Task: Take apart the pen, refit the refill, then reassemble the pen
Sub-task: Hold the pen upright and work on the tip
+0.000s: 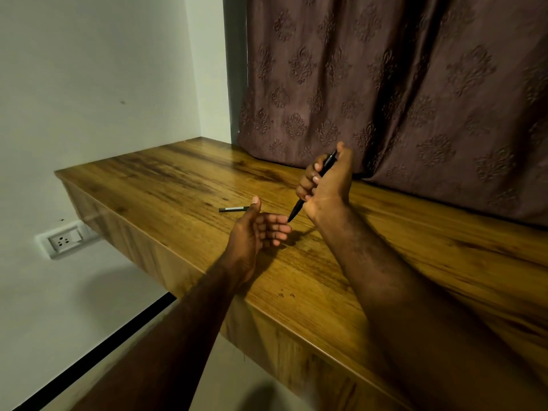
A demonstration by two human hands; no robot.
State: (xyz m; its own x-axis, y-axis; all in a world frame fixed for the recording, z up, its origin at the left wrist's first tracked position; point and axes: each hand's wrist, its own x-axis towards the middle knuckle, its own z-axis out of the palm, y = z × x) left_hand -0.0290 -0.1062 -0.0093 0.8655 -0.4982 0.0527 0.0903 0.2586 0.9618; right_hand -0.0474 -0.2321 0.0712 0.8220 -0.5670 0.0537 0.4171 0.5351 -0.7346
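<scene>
My right hand [327,185] is closed around a black pen [296,209], held slanted above the wooden desk with the tip pointing down and left. The pen's upper end sticks out past my thumb near the curtain. My left hand [258,229] is palm-up just below the tip, fingers loosely curled and apart, with the tip touching or nearly touching its fingertips. It holds nothing I can see. A second slim dark piece with a pale band [232,209], a pen or a pen part, lies flat on the desk just beyond my left thumb.
The wooden desk [166,179] runs from a corner at the left toward me, its front edge crossing under my forearms. A brown patterned curtain [400,84] hangs over the desk's back edge. On the white wall below the desk sits a socket [63,240].
</scene>
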